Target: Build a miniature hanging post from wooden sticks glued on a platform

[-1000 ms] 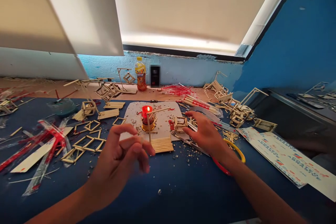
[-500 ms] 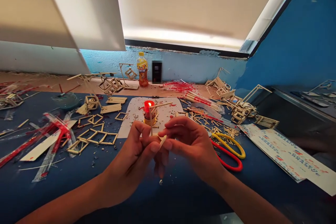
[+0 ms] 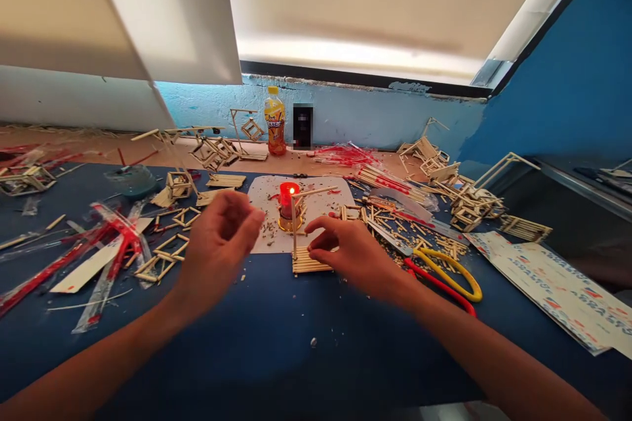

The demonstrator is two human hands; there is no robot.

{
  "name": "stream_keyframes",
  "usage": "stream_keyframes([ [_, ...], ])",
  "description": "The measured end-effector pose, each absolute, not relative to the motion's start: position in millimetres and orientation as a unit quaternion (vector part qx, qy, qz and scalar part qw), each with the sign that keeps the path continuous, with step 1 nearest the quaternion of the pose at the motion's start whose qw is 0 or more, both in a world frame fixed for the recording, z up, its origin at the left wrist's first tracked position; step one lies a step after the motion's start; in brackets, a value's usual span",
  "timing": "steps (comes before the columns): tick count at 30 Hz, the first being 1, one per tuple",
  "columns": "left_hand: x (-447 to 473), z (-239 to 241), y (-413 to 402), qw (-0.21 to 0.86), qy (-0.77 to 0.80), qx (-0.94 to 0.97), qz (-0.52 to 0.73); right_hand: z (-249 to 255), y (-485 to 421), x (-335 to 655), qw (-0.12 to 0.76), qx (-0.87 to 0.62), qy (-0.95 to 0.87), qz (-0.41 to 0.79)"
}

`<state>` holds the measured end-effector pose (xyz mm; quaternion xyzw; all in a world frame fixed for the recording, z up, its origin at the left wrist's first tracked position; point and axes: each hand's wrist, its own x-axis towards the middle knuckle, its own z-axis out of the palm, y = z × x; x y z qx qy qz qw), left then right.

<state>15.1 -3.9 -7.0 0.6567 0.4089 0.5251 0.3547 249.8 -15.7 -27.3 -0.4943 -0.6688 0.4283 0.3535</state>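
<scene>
A small platform of thin wooden sticks (image 3: 312, 264) rests on the dark blue table, with an upright stick post (image 3: 295, 230) and a slanting stick arm (image 3: 316, 193) on top. My right hand (image 3: 353, 250) is over the platform's right side, thumb and forefinger apart with nothing seen between them; whether it touches the sticks I cannot tell. To the left, my left hand (image 3: 220, 247) is raised off the table, its fingers loosely curled and holding nothing visible. Just behind the post, a lit red candle (image 3: 289, 193) stands in a gold-coloured base (image 3: 290, 220).
A white board (image 3: 257, 200) with scraps lies under the candle. Scissors with red and yellow handles (image 3: 447, 270) and loose sticks (image 3: 419, 230) are at right. Stick frames (image 3: 168, 250) and red plastic wrappers (image 3: 116, 243) lie left. A drink bottle (image 3: 275, 123) stands behind.
The stick platform, held in both hands before, now sits on the table. My left hand has let go and moved left; my right hand has opened beside it. The view has shifted slightly.
</scene>
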Motion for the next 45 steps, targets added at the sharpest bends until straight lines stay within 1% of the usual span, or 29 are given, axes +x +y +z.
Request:
stream_keyframes([
  [5,19,-26,9,0.385,0.461,0.713,0.362,-49,-2,234,0.352,-0.488,-0.667,0.439],
  [9,18,-38,8,0.408,0.467,0.732,0.282,-55,-3,233,0.34,-0.493,-0.659,0.455],
  [12,19,-41,7,0.417,0.469,0.738,0.249,-57,-4,233,0.335,-0.504,-0.659,0.446],
  [16,21,-44,9,0.427,0.458,0.743,0.236,-57,-5,232,0.338,-0.502,-0.676,0.421],
  [21,24,-44,11,0.422,0.456,0.746,0.241,-56,-5,233,0.325,-0.49,-0.685,0.43],
  [27,25,-44,13,0.421,0.455,0.747,0.239,-60,-6,236,0.344,-0.481,-0.684,0.427],
  [32,26,-43,13,0.409,0.438,0.762,0.244,-58,-7,236,0.331,-0.48,-0.694,0.422],
  [36,28,-43,13,0.422,0.428,0.758,0.252,-57,-5,236,0.318,-0.478,-0.706,0.414],
  [41,30,-41,14,0.375,0.436,0.779,0.249,-56,-4,239,0.327,-0.484,-0.685,0.435],
  [45,32,-41,13,0.351,0.427,0.794,0.252,-54,-4,244,0.32,-0.487,-0.705,0.404],
])
